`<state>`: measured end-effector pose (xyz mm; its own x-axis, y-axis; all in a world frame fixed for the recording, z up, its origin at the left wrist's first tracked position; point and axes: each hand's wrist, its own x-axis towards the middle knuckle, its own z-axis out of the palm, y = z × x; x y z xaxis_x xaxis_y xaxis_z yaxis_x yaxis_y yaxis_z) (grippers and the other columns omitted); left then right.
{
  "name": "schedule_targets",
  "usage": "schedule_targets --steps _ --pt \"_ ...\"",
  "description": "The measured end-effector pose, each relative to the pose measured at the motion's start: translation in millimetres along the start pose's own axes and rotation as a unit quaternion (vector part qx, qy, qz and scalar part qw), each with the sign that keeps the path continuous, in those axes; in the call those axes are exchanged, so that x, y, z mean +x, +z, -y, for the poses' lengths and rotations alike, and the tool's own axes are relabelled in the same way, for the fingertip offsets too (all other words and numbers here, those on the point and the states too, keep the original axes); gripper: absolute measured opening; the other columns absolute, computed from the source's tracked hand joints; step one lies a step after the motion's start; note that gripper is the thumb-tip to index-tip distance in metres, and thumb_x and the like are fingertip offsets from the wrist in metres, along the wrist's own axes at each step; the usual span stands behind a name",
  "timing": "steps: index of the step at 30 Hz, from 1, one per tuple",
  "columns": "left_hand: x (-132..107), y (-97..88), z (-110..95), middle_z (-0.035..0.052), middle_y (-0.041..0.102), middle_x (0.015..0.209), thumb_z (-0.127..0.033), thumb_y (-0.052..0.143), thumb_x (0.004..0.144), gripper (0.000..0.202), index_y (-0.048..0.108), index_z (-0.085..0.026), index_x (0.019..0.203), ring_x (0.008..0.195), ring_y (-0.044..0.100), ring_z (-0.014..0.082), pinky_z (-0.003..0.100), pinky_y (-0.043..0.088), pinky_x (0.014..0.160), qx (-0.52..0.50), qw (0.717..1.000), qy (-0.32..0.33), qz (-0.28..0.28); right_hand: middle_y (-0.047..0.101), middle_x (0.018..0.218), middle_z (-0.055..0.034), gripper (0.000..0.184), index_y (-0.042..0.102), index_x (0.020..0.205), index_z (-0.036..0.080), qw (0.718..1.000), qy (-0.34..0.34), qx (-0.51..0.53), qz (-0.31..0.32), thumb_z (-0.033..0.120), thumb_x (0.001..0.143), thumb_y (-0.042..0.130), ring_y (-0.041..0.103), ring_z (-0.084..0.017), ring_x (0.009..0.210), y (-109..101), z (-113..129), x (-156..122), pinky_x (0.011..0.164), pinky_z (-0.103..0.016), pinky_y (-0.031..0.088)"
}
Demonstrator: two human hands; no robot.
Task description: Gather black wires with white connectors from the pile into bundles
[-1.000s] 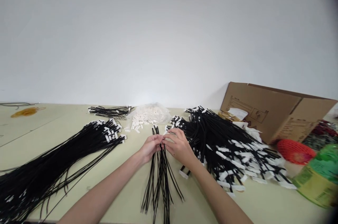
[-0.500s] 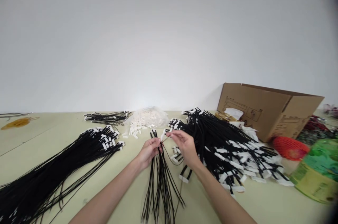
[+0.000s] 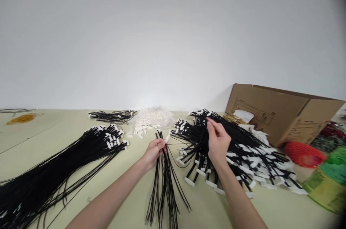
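My left hand (image 3: 155, 151) is closed around a bundle of thin black cords (image 3: 166, 182), whose loose ends hang down towards me on the table. A small white plastic piece (image 3: 168, 137) sticks up at its fingertips. To the right, my right hand (image 3: 218, 142) is raised over a large pile of black cords with white end pieces (image 3: 238, 139). Its thumb and forefinger are pinched together; what lies between them is too dark against the pile to make out. A thin cord runs from my left hand rightward towards the pile.
Another long bundle of black cords (image 3: 65, 160) covers the left side of the table. Behind stand a clear bag of white pieces (image 3: 155, 116) and a small cord bundle (image 3: 112, 116). A cardboard box (image 3: 270, 113), red netting (image 3: 304, 154) and a green-yellow container (image 3: 328, 182) are at right.
My right hand has moved away from my left hand, to the right and up over the pile. The left hand keeps its hold on the cords. The view has shifted slightly.
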<state>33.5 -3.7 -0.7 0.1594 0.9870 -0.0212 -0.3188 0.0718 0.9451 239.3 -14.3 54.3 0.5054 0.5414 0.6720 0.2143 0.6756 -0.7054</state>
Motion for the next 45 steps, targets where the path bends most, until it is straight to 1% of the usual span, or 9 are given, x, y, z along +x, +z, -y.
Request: schedule_targets --steps 2,4,6,9,18,26,36,45 --pt "-1 2.5 0 -0.0014 0.053 0.06 -0.035 0.073 0.057 0.028 0.059 -0.013 0.066 0.053 0.046 0.0066 0.02 0.037 0.054 -0.018 1.0 0.009 -0.01 0.05 0.066 0.0002 0.017 0.065 0.08 0.016 0.991 -0.08 -0.077 0.074 0.029 0.079 0.055 0.04 -0.008 0.054 6 5 -11 0.048 -0.022 0.031" --pt "-2 4.8 0 -0.0014 0.053 0.061 -0.035 0.074 0.056 0.029 0.059 -0.013 0.066 0.052 0.046 0.0064 0.02 0.037 0.054 -0.033 0.999 0.017 -0.021 0.045 0.058 0.0017 0.017 0.062 0.069 0.015 0.974 -0.131 -0.119 0.142 0.025 0.08 0.054 0.038 -0.009 0.053 13 8 -24 0.049 -0.022 0.031" --pt "-3 6.2 1 -0.0014 0.053 0.061 -0.036 0.074 0.055 0.03 0.06 -0.012 0.067 0.052 0.046 0.0067 0.02 0.037 0.054 -0.043 0.998 0.024 -0.031 0.039 0.054 0.0028 0.02 0.057 0.062 0.016 0.956 -0.173 -0.156 0.176 0.023 0.08 0.053 0.036 -0.01 0.053 20 8 -35 0.051 -0.023 0.031" --pt "-2 6.3 1 -0.0014 0.053 0.06 -0.036 0.074 0.055 0.03 0.06 -0.012 0.069 0.053 0.046 0.0071 0.02 0.037 0.054 -0.053 0.997 0.033 -0.041 0.036 0.051 0.0032 0.024 0.05 0.056 0.017 0.941 -0.204 -0.193 0.19 0.021 0.08 0.051 0.035 -0.011 0.054 26 6 -46 0.052 -0.023 0.031" --pt "-3 7.8 -1 -0.0009 0.054 0.061 -0.035 0.074 0.055 0.031 0.059 -0.012 0.07 0.053 0.046 0.0073 0.02 0.037 0.055 -0.073 0.995 0.042 -0.052 0.037 0.051 0.0029 0.026 0.045 0.054 0.019 0.928 -0.215 -0.21 0.219 0.019 0.079 0.051 0.036 -0.012 0.055 29 -1 -53 0.053 -0.024 0.031" --pt "-4 7.8 -2 -0.0014 0.053 0.061 -0.036 0.074 0.055 0.031 0.059 -0.012 0.069 0.053 0.046 0.0066 0.019 0.037 0.054 -0.079 0.995 0.041 -0.051 0.035 0.051 0.0035 0.026 0.043 0.054 0.018 0.932 -0.201 -0.215 0.213 0.019 0.078 0.051 0.035 -0.011 0.055 29 -1 -54 0.053 -0.024 0.029" --pt "-3 6.9 -1 -0.0015 0.054 0.062 -0.035 0.074 0.056 0.03 0.059 -0.013 0.07 0.053 0.046 0.0064 0.019 0.037 0.054 -0.081 0.995 0.037 -0.049 0.035 0.051 0.0033 0.027 0.043 0.053 0.019 0.931 -0.203 -0.21 0.22 0.018 0.079 0.05 0.035 -0.011 0.055 29 1 -54 0.053 -0.024 0.03" --pt "-4 7.7 -3 -0.0014 0.053 0.062 -0.037 0.073 0.056 0.031 0.059 -0.013 0.07 0.053 0.046 0.0068 0.02 0.037 0.055 -0.068 0.996 0.043 -0.049 0.036 0.052 0.0029 0.026 0.044 0.054 0.019 0.928 -0.205 -0.209 0.23 0.02 0.08 0.05 0.036 -0.012 0.056 29 -1 -54 0.053 -0.024 0.03"
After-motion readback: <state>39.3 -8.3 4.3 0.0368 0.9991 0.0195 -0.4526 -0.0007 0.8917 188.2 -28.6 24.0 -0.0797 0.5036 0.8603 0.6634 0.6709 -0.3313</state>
